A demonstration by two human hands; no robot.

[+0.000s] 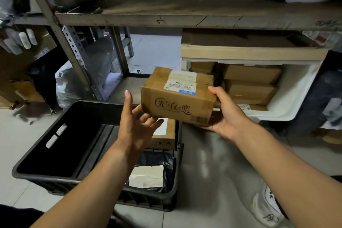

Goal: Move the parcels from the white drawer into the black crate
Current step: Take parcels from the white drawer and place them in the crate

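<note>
My right hand [228, 114] grips a brown cardboard parcel [177, 96] by its right end, thumb on top, in the air over the far right corner of the black crate [61, 135]. My left hand [137, 120] is open, fingers spread, touching the parcel's lower left corner. Inside the crate lie a smaller cardboard box [164, 135] and a black bag parcel [153, 170] with a white label. The white drawer [294, 90] stands at the right under the shelf and holds several brown boxes [251, 81].
A metal shelf [166, 15] spans the view above, with its perforated upright [77, 57] at the left. Bags and boxes [27, 72] pile up on the left. A flat carton [249, 52] lies on top of the drawer. Grey tiled floor [212, 163] lies beside the crate.
</note>
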